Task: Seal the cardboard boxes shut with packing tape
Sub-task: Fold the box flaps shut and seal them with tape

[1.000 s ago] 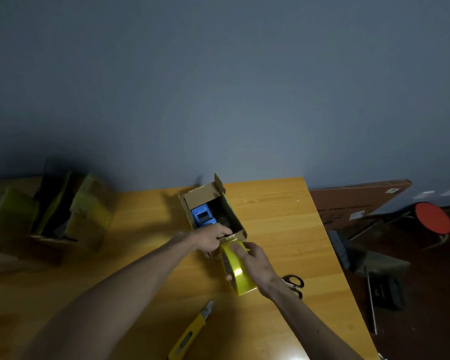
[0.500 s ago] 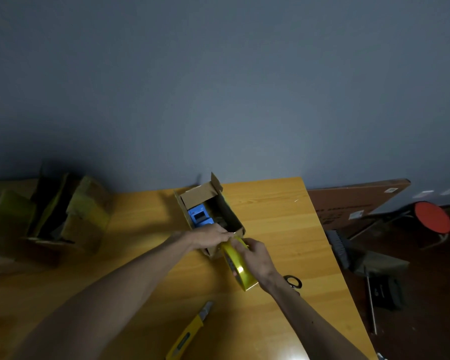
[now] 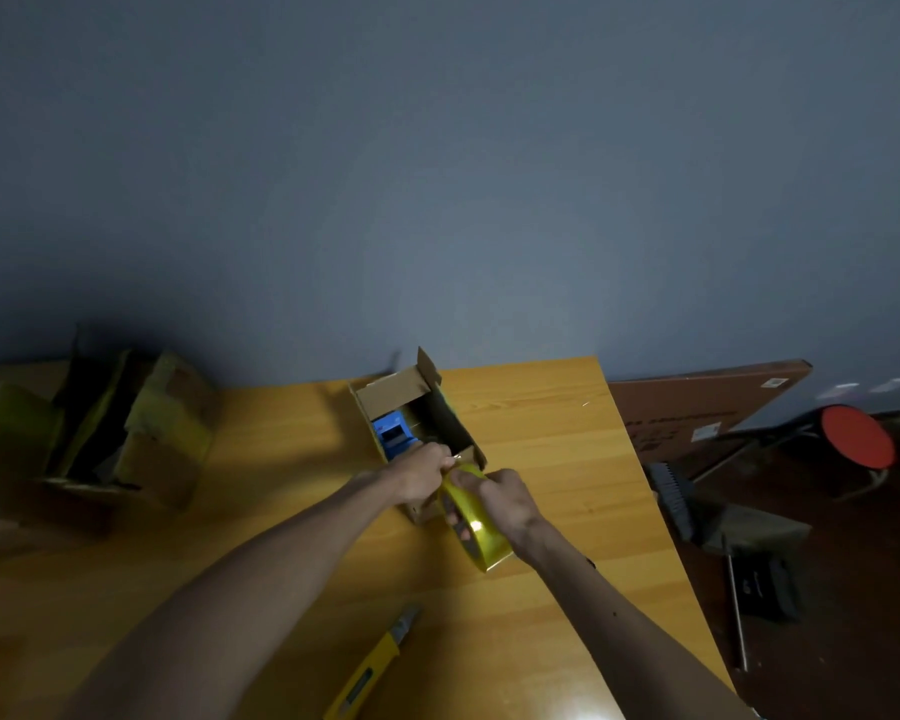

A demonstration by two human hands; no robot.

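Open box [image 3: 393,392] set on the table [image 3: 541,407], flaps up, a blue item [image 3: 393,433] seen inside; not yet closed or taped. Long axis of the box is judged to run from its near end, at the hands, away and slightly left toward the wall. Both hands are met at the box's near end. Left hand [image 3: 419,475] is held over the near rim, fingers curled, apparently pinching the tape end [image 3: 455,458] against the cardboard; the dim light leaves this uncertain. Right hand [image 3: 507,498] is wrapped round the yellow tape roll [image 3: 476,530], just nearer than the box and touching or almost touching its near wall. The roll's strip would need drawing away along the long axis, so the flaps probably have to be folded down first; the left hand is the closer to them. Utility knife [image 3: 370,672] lies well nearer than the box. Taped boxes [image 3: 167,433] stand far to the box's left.
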